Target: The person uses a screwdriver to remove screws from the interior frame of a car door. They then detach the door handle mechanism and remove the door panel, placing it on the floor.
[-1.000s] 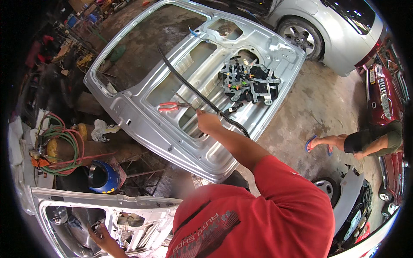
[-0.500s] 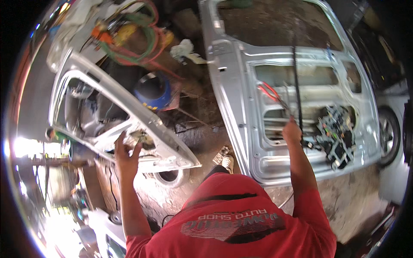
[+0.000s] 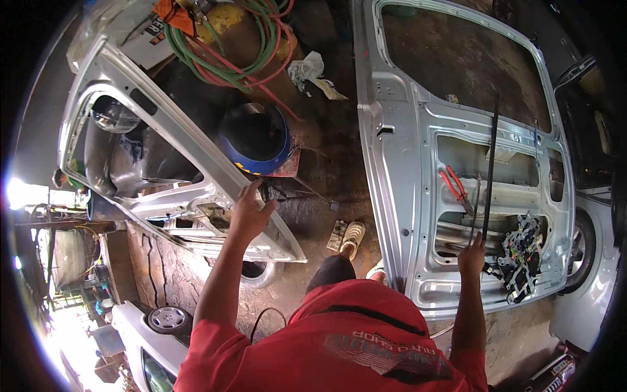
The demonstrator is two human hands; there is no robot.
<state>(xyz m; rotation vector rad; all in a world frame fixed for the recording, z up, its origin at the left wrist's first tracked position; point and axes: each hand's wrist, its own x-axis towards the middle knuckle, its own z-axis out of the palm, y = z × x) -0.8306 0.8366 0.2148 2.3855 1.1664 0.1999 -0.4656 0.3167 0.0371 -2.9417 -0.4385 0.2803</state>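
On stained concrete floor, two silver sheet-metal car door shells lie w/ a bare strip of floor between them; person's sandalled foot stands in that strip.

Rt side: large silver door shell, inner face up, window opening at far end, access cut-outs near end. Right hand sits at lower cut-out edge, fingers closed round near end of long thin black metal rod. Rod runs away from hand, nearly straight up the panel, crossing the cut-outs to the window sill edge. Red-handled pliers lie in upper cut-out, just left of rod, not touching hand. Black window-regulator mechanism w/ wires lies just rt of hand, near panel's lower rt corner. Beyond panel's rt edge: body and wheel of a silver car, close; little room that side.

Lt side: second silver door shell, tilted, frame bar running diagonally. Left hand rests on its lower rt edge, fingers spread and curled over the frame rim, thumb toward the centre gap. Whether it bears weight: cannot tell.

Far end of gap: blue round drum w/ dark top touching or just beside lt door's frame bar. Behind it coiled green and red hoses and a crumpled white rag.

Near lt: small car wheel below lt door's bottom edge.
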